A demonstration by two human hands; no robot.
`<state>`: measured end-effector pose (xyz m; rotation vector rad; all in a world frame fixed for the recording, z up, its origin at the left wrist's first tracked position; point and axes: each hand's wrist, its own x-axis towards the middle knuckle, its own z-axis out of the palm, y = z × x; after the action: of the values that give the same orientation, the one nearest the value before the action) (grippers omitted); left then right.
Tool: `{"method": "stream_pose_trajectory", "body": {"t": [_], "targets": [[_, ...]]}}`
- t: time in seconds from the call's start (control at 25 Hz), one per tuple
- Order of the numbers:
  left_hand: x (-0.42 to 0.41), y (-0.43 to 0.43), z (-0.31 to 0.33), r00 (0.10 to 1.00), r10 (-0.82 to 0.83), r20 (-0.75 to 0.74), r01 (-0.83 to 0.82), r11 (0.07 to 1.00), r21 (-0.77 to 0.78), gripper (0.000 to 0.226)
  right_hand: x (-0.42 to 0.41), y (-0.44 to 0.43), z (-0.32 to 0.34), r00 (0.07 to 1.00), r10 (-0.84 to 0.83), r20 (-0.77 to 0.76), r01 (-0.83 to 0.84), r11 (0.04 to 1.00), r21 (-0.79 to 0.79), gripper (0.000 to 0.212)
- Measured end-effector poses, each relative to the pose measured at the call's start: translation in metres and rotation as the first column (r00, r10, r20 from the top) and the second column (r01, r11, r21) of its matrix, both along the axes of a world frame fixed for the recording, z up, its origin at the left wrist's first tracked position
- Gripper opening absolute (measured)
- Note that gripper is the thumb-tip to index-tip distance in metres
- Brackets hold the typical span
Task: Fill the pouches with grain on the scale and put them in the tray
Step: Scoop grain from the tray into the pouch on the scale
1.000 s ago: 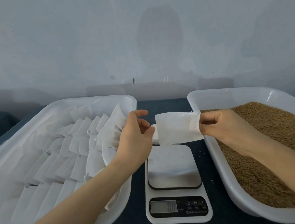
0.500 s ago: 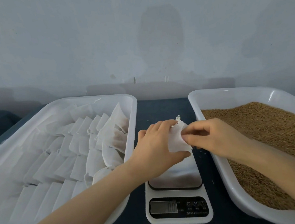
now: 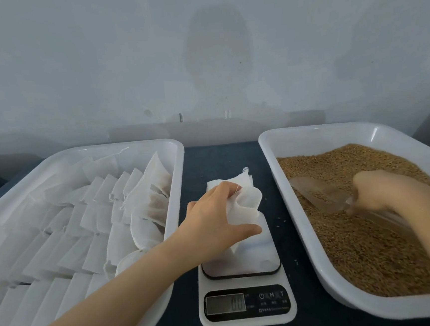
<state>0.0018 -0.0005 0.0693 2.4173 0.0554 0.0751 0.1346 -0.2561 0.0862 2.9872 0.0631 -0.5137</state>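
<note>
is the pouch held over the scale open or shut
Open: the left hand holds the pouch over the scale with its mouth spread into a rounded gap. Whether it holds anything yet, cannot tell.

Single head-mounted wide-angle view, aimed forward and down over the worktop [image 3: 221,162] toward the wall [image 3: 198,47]. The scale [image 3: 247,303] is framed close, low centre. The left tray [image 3: 176,150] and right tray [image 3: 266,142] are cut by the frame edges at either side.

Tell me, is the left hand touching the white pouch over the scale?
Touching. The head view shows the left hand gripping the pouch, holding its mouth open above the scale.
</note>
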Motion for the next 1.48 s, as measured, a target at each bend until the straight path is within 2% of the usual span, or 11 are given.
{"method": "stream_pose_trajectory", "body": {"t": [0.08,0.16,0.36,0.52,0.6,0.72,0.84,1.0,1.2,1.36,1.48], "targets": [[-0.001,0.0,0.001,1.0,-0.004,-0.01,0.004,1.0,-0.009,0.06,-0.001,0.003,0.001,0.999,0.017,0.028,-0.016,0.999,-0.029,0.023],[-0.001,0.0,0.001,1.0,-0.011,-0.023,0.01,1.0,-0.01,0.059,0.0,0.004,0.001,0.999,0.013,0.035,-0.012,1.0,-0.011,0.029],[-0.001,0.0,0.001,0.999,-0.018,-0.029,0.017,1.0,-0.021,0.06,0.003,0.012,-0.003,0.982,-0.136,0.134,0.089,0.947,0.309,0.026],[-0.001,0.0,0.0,0.999,-0.022,-0.039,0.022,1.0,-0.012,0.063,0.005,0.024,-0.019,0.927,-0.106,0.361,0.023,0.974,0.226,0.025],[-0.001,0.0,0.0,0.999,-0.026,-0.044,0.026,1.0,-0.007,0.064,0.007,0.032,-0.029,0.923,-0.034,0.383,-0.038,0.983,0.18,0.022],[-0.001,0.0,-0.001,0.998,-0.028,-0.049,0.028,1.0,-0.012,0.064,0.009,0.044,-0.038,0.932,0.04,0.361,-0.12,0.972,0.201,0.021],[-0.001,0.0,-0.001,0.998,-0.034,-0.051,0.033,0.999,-0.019,0.064,0.01,0.048,-0.038,0.946,0.001,0.324,-0.12,0.93,0.347,0.027],[0.0,0.0,-0.001,0.998,-0.039,-0.048,0.038,0.999,-0.017,0.064,0.009,0.039,-0.027,0.981,-0.1,0.169,-0.012,0.83,0.558,0.021],[0.0,0.001,-0.001,0.999,-0.038,-0.022,0.037,0.999,-0.03,0.063,0.008,0.027,-0.01,0.967,-0.248,0.06,0.142,0.719,0.68,0.027],[0.001,0.003,-0.001,0.999,-0.031,-0.01,0.03,0.996,-0.082,0.067,0.006,0.021,-0.002,0.967,-0.248,-0.06,0.22,0.692,0.688,0.032],[0.002,0.005,0.0,1.0,-0.022,-0.002,0.021,0.985,-0.169,0.066,0.004,0.019,0.003,0.979,-0.201,-0.025,0.164,0.717,0.677,0.029]]}}
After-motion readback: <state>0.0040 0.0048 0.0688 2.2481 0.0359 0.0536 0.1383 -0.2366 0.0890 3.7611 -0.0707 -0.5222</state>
